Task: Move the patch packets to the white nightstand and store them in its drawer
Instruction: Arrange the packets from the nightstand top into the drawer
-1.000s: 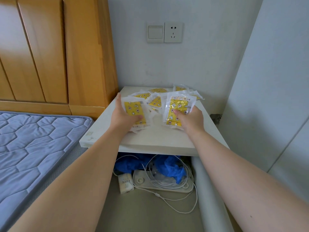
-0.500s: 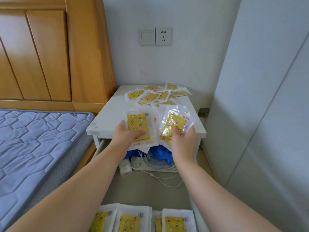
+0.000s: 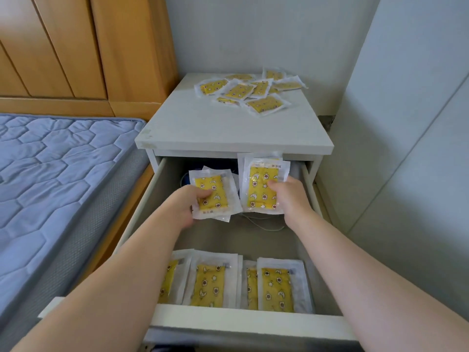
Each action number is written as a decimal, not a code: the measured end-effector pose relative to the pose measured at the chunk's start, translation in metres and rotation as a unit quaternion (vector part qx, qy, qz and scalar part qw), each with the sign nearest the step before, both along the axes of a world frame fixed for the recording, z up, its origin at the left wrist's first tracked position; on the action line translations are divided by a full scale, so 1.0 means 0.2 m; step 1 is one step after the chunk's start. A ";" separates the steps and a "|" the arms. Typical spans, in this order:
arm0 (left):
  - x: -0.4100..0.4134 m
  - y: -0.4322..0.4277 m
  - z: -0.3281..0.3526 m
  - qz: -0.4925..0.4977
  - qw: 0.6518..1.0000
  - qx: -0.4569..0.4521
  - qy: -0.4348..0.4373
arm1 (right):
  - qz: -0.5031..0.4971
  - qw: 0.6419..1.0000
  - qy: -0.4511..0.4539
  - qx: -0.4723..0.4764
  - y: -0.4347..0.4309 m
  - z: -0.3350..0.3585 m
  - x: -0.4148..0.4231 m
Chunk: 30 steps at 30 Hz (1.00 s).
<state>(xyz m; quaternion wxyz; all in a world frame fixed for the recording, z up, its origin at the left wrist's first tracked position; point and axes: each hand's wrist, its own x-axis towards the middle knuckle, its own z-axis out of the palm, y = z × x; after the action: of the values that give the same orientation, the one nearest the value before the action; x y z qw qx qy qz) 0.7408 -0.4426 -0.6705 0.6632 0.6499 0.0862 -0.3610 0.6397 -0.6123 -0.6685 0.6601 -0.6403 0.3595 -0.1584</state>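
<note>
Over the open drawer [image 3: 241,323] of the white nightstand [image 3: 228,128], my view looks down on two bare forearms reaching forward.

The left hand [image 3: 186,208] grips a small stack of packets [image 3: 214,196], thumb on top and fingers curled underneath. The packets are clear pouches with yellow patches inside. The right hand [image 3: 291,199] pinches a second stack [image 3: 262,184] by its right edge, thumb on the face. Both stacks hang above the middle of the drawer, side by side and almost touching. The right one reaches up to the nightstand's top edge. I cannot tell how many packets each hand has.

At the near end of the drawer a row [image 3: 236,285] of packets already stands in overlapping bundles against the front wall. Between that row and the hands the drawer floor is bare except for a thin white cable [image 3: 264,226] under the right stack. Something dark blue lies at the far end, mostly hidden.

On the nightstand's top, at its far right, a loose pile [image 3: 251,91] of packets lies scattered, not yet stored. A blue quilted mattress [image 3: 50,168] sits to the left.

I judge the step in hand to be storing: two handfuls are about to go in. The next move calls for lowering both stacks onto the bare floor just beyond the row, keeping them squared, then letting go. After that the pile on top needs collecting.
</note>
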 end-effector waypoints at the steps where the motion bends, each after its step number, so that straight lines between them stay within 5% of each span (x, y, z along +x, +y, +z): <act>1: 0.02 0.01 0.00 -0.004 1.000 0.024 0.000 | -0.004 1.000 0.012 0.020 -0.01 -0.02 0.00; 6: 0.12 0.05 -0.01 -0.010 0.996 0.090 -0.023 | -0.018 0.982 0.090 0.165 -0.01 -0.08 0.01; 13: 0.21 0.14 -0.02 0.034 0.994 0.086 -0.058 | 0.029 0.976 0.170 0.132 0.09 -0.10 -0.01; 20: 0.25 0.16 -0.03 0.026 0.992 0.095 -0.072 | 0.214 0.937 0.221 0.165 0.43 -0.09 -0.05; 25: 0.26 0.16 -0.04 0.008 0.993 0.099 -0.068 | 0.368 0.883 0.261 0.127 0.64 -0.12 -0.03; 28: 0.27 0.17 -0.05 -0.005 0.992 0.105 -0.068 | 0.472 0.831 0.292 -0.021 0.61 -0.08 -0.03; 30: 0.27 0.17 -0.06 -0.032 0.991 0.107 -0.070 | 0.443 0.845 0.268 -0.131 0.51 -0.04 -0.02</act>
<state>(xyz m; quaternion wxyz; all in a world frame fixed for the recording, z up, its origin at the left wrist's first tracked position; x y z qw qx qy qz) 0.7947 -0.4094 -0.6816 0.5819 0.7436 0.0566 -0.3245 0.6361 -0.5096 -0.6759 0.4477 -0.8296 0.1767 0.2831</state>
